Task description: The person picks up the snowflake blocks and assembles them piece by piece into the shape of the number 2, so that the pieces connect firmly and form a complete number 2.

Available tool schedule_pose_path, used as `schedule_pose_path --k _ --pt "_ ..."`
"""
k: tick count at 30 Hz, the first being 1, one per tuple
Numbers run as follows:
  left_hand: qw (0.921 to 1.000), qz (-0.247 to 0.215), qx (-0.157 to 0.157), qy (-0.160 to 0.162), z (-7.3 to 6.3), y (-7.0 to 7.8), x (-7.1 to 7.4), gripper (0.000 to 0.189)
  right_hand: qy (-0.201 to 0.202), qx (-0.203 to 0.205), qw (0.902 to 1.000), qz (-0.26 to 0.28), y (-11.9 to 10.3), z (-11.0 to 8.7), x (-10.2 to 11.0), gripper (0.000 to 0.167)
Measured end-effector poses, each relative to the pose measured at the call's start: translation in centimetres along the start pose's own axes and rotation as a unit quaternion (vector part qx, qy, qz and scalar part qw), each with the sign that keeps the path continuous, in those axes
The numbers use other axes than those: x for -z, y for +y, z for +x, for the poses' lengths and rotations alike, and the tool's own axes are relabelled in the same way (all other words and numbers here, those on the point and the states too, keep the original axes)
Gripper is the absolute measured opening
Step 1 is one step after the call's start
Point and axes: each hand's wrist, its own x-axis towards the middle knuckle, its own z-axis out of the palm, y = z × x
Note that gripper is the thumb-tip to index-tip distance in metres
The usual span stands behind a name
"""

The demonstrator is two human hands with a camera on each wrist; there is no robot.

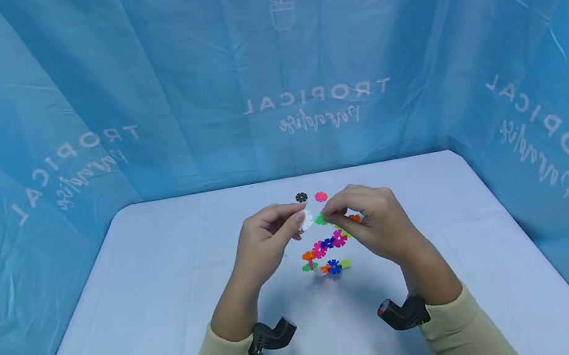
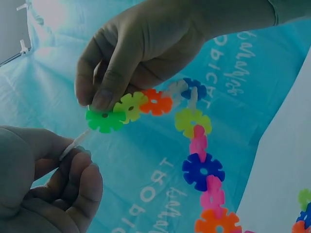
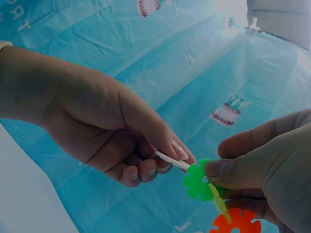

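Observation:
My left hand (image 1: 268, 240) pinches a white notched disc (image 1: 305, 220) between thumb and fingertips; the left wrist view shows that disc (image 2: 75, 144) nearly edge-on. A green notched disc (image 2: 105, 120) is pinched by my right hand (image 1: 373, 219), close beside the white one. From the green disc runs a linked chain of flower-shaped discs: yellow (image 2: 130, 107), orange (image 2: 155, 102), then white, blue, pink and others, hanging down to the table. Whether the white disc's edge touches the green one I cannot tell.
A black disc (image 1: 302, 198) and a pink disc (image 1: 321, 196) lie loose on the white table (image 1: 180, 295) beyond the hands. The chain's lower part, with a blue disc (image 1: 334, 266), is near the table top. Blue printed curtains (image 1: 189, 80) enclose the back and sides.

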Motion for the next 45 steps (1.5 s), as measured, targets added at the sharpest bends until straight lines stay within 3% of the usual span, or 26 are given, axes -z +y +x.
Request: schedule_pose_path --k 5,11,27,37,45 --pt "1.0 -0.001 0.003 -0.009 0.0 0.4 0.1 0.023 -0.007 0.003 1.0 -0.004 -0.2 0.0 -0.2 0.023" --pt "0.9998 -0.011 0.013 0.005 0.1 0.6 0.0 0.023 -0.005 0.008 1.0 -0.003 -0.3 0.0 -0.3 0.026" --pt "0.9969 0.051 0.009 0.058 -0.1 0.7 -0.9 0.016 -0.008 0.007 0.9991 -0.04 -0.7 0.1 -1.5 0.023" --pt "0.9939 0.023 -0.002 0.108 -0.4 0.6 -2.0 0.016 0.027 0.002 0.9973 -0.068 -0.9 0.0 -2.2 0.019" --pt "0.9952 0.001 0.001 0.098 -0.1 0.3 -2.0 0.015 0.02 0.001 0.997 -0.075 -0.6 0.2 -2.0 0.022"
